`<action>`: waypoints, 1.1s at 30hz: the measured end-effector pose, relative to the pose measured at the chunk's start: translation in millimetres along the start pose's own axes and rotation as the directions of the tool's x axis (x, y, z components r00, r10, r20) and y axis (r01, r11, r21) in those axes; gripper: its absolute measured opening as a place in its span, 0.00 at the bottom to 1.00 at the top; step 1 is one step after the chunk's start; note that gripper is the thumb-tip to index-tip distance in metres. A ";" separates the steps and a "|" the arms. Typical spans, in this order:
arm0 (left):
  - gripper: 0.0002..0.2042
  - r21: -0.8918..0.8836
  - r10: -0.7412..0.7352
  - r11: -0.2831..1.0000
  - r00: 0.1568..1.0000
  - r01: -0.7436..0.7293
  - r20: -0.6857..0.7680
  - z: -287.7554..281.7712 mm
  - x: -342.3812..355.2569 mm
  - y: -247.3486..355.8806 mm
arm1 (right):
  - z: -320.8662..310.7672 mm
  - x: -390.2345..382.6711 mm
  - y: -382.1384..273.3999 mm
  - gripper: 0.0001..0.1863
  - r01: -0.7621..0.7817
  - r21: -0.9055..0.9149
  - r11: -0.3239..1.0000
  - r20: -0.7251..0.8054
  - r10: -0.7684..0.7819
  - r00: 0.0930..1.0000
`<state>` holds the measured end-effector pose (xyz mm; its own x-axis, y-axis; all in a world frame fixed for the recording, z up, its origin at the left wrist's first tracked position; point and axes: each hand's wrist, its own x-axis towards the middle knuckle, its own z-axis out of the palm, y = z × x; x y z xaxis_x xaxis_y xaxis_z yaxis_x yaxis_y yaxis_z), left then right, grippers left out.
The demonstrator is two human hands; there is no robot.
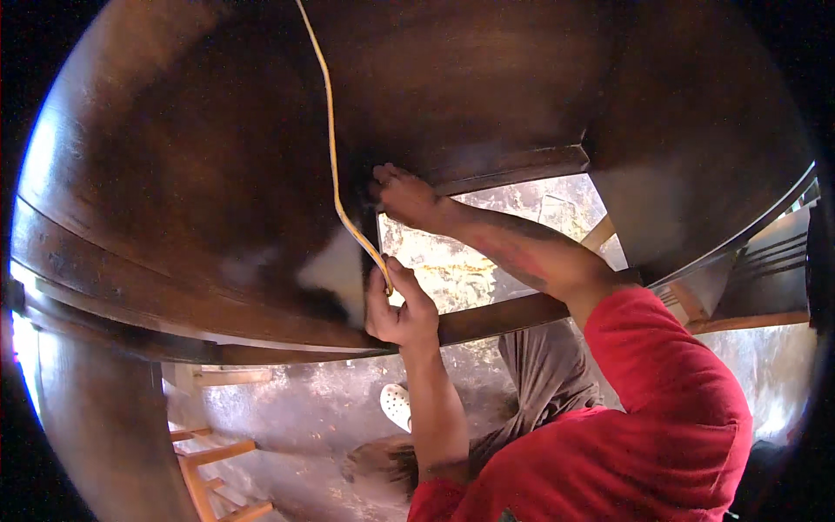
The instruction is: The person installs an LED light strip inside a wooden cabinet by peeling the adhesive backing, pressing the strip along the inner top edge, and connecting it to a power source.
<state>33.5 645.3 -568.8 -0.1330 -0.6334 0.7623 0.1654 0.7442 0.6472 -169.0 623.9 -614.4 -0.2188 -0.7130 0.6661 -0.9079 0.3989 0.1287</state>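
Observation:
A thin yellow cord [334, 165] runs from the top of the view down across a dark brown wooden top [217, 174]. Its lower end loops in the fingers of my left hand [402, 311], which is closed on it at the near left corner of a four-sided opening [452, 270] cut through the wood. My right hand [407, 198] reaches across this opening to its far left corner. The right fingers are curled against the dark wood there, and whatever they may hold is lost in shadow.
Beneath the wood lies a worn, stained floor [304, 409]. A wooden frame with rungs [217, 454] stands at the lower left, and a slatted wooden piece [765, 270] at the right. A white perforated shoe [396, 406] shows below my left wrist.

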 end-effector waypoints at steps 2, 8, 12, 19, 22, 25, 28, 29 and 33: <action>0.10 -0.011 -0.074 0.997 0.997 0.073 -0.012 -5.3 -1.5 0.4 | -21.4 11.1 -3.7 0.16 0.024 0.023 0.999 0.069 -0.025 0.997; 0.10 -0.031 -0.079 0.996 0.997 0.079 0.003 -12.0 -0.4 -4.6 | -74.7 40.9 2.6 0.14 -0.091 0.104 0.990 0.163 0.073 0.984; 0.07 -0.046 -0.049 0.998 0.998 0.047 -0.042 -1.6 -3.3 2.1 | -17.3 7.1 -8.3 0.14 0.002 -0.056 0.998 -0.089 -0.007 0.996; 0.11 -0.037 -0.083 0.996 0.997 0.083 -0.003 -5.3 -4.0 0.8 | -51.4 15.2 5.5 0.19 -0.111 0.305 0.946 0.521 -0.068 0.851; 0.11 -0.009 -0.115 0.993 0.993 0.115 0.006 -11.2 -0.7 1.1 | -66.3 11.2 19.1 0.13 -0.175 0.386 0.906 0.302 0.055 0.952; 0.11 -0.016 -0.128 0.992 0.992 0.128 0.004 -11.1 2.0 8.0 | -91.5 19.6 17.4 0.09 -0.264 0.357 0.896 0.027 0.272 0.962; 0.11 -0.058 -0.090 0.994 0.995 0.092 0.033 -3.1 -5.5 12.0 | -37.9 6.7 15.6 0.13 -0.079 0.135 0.988 0.064 0.070 0.995; 0.11 -0.055 -0.074 0.996 0.996 0.076 0.039 -2.2 -5.2 8.8 | -20.9 1.3 -4.6 0.14 -0.028 -0.023 0.999 0.089 0.030 0.996; 0.11 0.021 -0.089 0.996 0.995 0.088 0.033 -12.6 -3.8 5.3 | -51.8 33.5 -2.0 0.14 -0.052 0.185 0.981 0.401 -0.027 0.916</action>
<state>47.2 649.0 -568.3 -0.1791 -0.6899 0.7014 0.1328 0.6895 0.7120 -156.0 629.1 -554.3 -0.3194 -0.8949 0.3117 -0.9457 0.3219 -0.0449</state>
